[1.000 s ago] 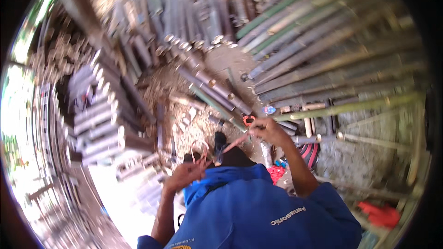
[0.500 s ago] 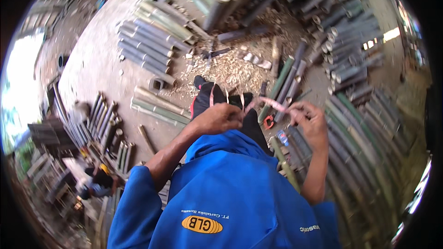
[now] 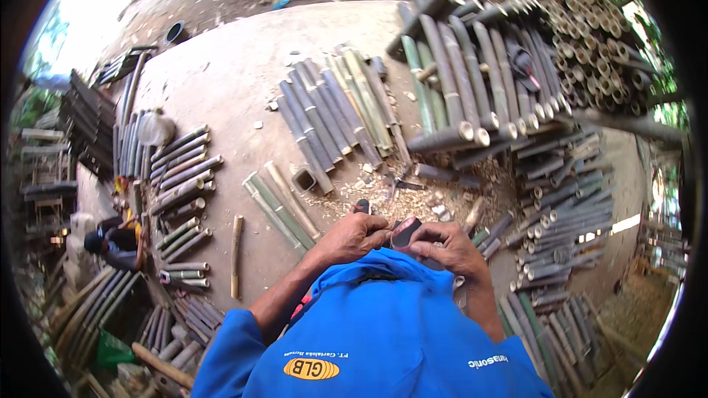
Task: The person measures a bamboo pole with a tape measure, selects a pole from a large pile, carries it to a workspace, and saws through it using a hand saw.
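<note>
In front of my blue shirt (image 3: 369, 317), my two hands are close together, with a small gap between them. My left hand (image 3: 358, 237) is closed, its thumb and fingertips pinched toward the right hand. My right hand (image 3: 448, 249) is also closed, with fingers bent and pressed together. Between them a bit of a pink strip (image 3: 408, 222) shows against something dark; most of the strip is hidden by my fingers. The tip of a dark shoe (image 3: 361, 206) is visible just beyond my left hand.
Bamboo poles (image 3: 317, 114) lie in rows ahead, beside a square hollow piece (image 3: 303, 180). Wood shavings (image 3: 369, 191) cover the ground beyond my hands. A bamboo rack (image 3: 472, 77) stands far right, with more poles (image 3: 564, 206) stacked nearer. Another person (image 3: 122, 243) is low at the left.
My hands have come together; the pink strip that stretched between them is now mostly hidden. My view has turned, so the bamboo rows have shifted and more ground ahead shows.
</note>
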`<state>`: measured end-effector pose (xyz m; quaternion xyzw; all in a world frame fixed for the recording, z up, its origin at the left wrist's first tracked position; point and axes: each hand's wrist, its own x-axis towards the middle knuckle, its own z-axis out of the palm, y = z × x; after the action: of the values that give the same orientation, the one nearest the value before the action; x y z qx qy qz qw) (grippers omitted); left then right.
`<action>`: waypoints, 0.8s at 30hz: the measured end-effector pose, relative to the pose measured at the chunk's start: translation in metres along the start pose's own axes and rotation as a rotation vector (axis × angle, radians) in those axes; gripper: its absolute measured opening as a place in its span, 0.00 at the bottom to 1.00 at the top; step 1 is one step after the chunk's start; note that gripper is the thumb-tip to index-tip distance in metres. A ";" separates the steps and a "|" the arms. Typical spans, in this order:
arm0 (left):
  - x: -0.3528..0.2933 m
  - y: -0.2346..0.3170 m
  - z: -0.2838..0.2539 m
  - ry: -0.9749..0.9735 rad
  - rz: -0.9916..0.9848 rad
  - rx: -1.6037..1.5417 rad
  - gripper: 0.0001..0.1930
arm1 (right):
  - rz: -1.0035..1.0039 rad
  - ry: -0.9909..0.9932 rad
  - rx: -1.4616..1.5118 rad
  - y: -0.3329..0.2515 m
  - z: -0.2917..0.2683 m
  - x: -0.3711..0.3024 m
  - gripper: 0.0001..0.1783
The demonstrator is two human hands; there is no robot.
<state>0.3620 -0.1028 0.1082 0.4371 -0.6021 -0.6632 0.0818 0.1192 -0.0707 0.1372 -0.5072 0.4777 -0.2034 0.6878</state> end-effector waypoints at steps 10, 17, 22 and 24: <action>-0.024 -0.041 -0.080 0.335 -0.048 -0.057 0.16 | 0.059 -0.428 -0.079 -0.059 -0.020 0.120 0.08; -0.063 -0.026 -0.118 0.380 -0.086 -0.495 0.10 | -0.187 -0.706 -0.230 -0.104 -0.004 0.220 0.10; -0.043 -0.014 -0.164 0.644 -0.085 -0.526 0.11 | -0.319 -0.766 -0.272 -0.139 0.027 0.279 0.12; -0.028 -0.010 -0.192 0.736 -0.072 -0.543 0.10 | -0.337 -0.667 -0.334 -0.155 0.034 0.302 0.11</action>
<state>0.5129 -0.2218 0.1332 0.6270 -0.3217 -0.6001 0.3786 0.3194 -0.3465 0.1401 -0.7213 0.1653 -0.0570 0.6702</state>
